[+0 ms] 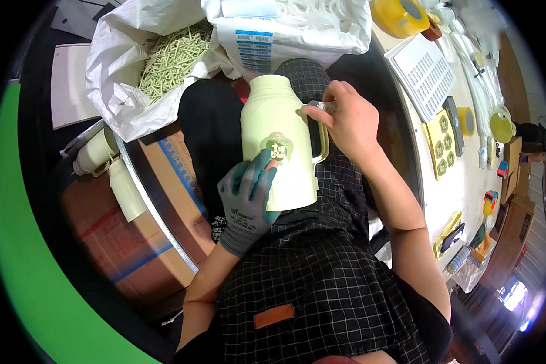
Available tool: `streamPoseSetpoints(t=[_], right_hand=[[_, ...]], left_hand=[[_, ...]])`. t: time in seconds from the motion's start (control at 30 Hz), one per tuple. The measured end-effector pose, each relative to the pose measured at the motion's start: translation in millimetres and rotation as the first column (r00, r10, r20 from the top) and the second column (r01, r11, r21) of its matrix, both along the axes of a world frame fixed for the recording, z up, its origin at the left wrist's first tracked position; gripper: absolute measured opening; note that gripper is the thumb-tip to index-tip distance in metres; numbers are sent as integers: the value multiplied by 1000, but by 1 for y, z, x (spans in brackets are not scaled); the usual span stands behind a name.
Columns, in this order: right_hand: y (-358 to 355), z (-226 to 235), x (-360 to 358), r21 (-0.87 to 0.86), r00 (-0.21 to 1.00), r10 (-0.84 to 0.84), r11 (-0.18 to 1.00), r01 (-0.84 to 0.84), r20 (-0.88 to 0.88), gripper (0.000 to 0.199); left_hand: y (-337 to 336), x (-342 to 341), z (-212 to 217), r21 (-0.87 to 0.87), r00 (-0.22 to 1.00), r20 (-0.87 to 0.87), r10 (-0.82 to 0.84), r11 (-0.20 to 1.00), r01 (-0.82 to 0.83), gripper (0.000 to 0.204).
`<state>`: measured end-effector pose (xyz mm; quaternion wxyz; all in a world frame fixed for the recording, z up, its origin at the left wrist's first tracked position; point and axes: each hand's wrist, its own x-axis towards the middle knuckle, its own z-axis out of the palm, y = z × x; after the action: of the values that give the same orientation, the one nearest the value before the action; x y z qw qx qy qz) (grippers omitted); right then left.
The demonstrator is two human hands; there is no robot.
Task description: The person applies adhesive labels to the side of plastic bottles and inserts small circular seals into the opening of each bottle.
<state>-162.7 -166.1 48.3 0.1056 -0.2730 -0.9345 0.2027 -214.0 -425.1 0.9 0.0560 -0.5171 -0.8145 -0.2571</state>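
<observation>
A pale green vacuum flask (270, 121) with a side handle (323, 142) lies across my lap, its neck pointing away from me. A round green sticker (277, 148) is on its body. My left hand (246, 200), in a grey and green glove, wraps round the flask's lower left side, with fingertips at the sticker's lower edge. Beside the upper end of the handle, my bare right hand (353, 121) pinches a small transparent piece (323, 107) between thumb and fingers. Exactly what that piece is, I cannot tell.
White sacks hold small pale green sticks (176, 60) and translucent rings (321, 15). On the left, more flasks (127, 189) lie by cardboard boxes (112, 242). The white table (415, 158) at right carries printed sheets (421, 73), a sticker sheet (441, 145) and tape rolls (400, 17).
</observation>
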Motion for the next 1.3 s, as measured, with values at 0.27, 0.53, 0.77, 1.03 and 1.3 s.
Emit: streamPoseSetpoints(t=[0.27, 0.53, 0.77, 1.03, 1.3], right_hand=[[-19, -23, 36, -275, 970, -159, 956, 104, -184, 46], [-100, -29, 127, -677, 953, -124, 729, -101, -276, 58], [-78, -37, 117, -187, 856, 135, 947, -259, -500, 59], [-57, -22, 103, -339, 865, -89, 936, -97, -494, 53], [39, 31, 148, -330, 576, -428, 904, 273, -696, 19]], left_hand=[[9, -3, 0, 112, 995, 95, 25, 993, -36, 62], [8, 1, -10, 179, 982, 164, 97, 976, -127, 59], [21, -3, -11, 383, 917, 397, -49, 916, -116, 55], [8, 2, 11, 399, 694, 677, -243, 914, -69, 68], [6, 5, -16, 265, 689, 725, -7, 926, -270, 55]])
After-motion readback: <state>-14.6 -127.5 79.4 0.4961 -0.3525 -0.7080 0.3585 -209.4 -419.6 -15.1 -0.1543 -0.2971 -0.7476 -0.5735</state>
